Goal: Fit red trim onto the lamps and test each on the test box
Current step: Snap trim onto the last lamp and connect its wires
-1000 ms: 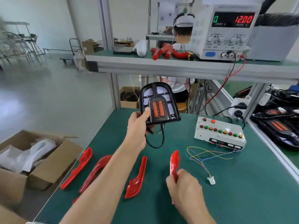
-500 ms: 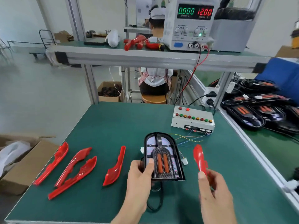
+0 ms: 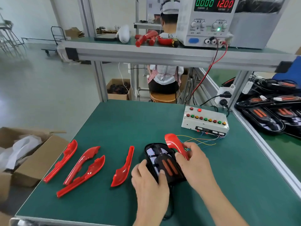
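Left hand [image 3: 149,180] grips lamp [image 3: 162,163] on the bench mat [image 3: 114,128], right hand [image 3: 193,162] pinches red trim [image 3: 175,143] just above its right edge; misaligned pressing could crack trim or skew lamp.

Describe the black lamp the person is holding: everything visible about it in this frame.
The lamp is a glossy black, arch-shaped plastic housing with two orange-red strips in a dark central panel and pale reflective sections behind it. It lies low over the green table, rounded end pointing away. The left hand grips its near left side, thumb on the face. The right hand holds a red trim piece at its right edge. A black cable trails toward the person.
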`<state>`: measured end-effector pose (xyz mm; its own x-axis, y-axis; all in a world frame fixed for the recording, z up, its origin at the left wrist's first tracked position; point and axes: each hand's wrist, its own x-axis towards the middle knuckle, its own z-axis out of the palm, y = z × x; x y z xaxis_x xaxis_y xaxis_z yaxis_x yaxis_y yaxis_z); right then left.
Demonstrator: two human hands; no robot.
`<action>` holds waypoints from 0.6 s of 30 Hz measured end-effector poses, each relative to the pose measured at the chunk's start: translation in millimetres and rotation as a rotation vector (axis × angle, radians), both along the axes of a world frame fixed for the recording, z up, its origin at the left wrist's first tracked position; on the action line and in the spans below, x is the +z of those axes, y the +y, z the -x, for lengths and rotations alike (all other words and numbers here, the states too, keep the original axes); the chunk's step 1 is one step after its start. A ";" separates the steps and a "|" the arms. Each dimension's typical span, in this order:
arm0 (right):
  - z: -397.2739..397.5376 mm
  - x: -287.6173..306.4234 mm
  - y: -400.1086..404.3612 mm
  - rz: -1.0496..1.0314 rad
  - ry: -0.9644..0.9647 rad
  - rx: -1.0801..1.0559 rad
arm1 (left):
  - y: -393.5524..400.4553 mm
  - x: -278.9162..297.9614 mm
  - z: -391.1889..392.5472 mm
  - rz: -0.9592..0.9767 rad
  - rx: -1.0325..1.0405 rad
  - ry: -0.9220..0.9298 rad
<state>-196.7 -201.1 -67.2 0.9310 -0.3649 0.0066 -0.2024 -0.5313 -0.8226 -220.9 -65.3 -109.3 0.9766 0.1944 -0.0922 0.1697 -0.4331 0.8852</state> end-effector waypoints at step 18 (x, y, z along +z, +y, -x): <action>-14.0 -19.6 11.8 0.464 0.189 0.042 | -1.6 38.5 -179.3 -0.649 -0.674 0.298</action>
